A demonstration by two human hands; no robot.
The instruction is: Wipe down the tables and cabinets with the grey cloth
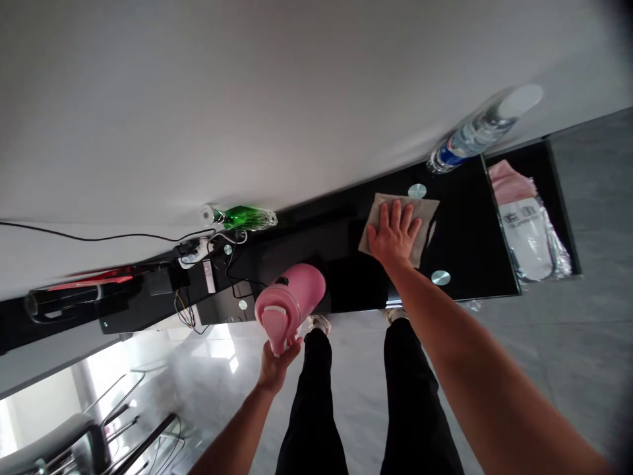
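Head view, twelve o'clock at its top edge: holds a pink jug (297, 293) by the handle in the left hand (278, 363), fingers curled round the grip. Shows the jug's body at about one o'clock from that hand. Cannot tell whether the base touches the black bench (346, 280). Rests the right hand (394, 239) palm down, fingers spread, on a beige cloth (423, 215), laid flat on the bench directly beneath. Leaves cloth corners bare at eleven and two o'clock from the palm. From the right hand, places the jug at eight o'clock, well apart; a clear bottle (467, 142) between one and two; a pink-and-white package (527, 231) at three. From the left hand, puts a green bottle (244, 218) at eleven, past the jug.
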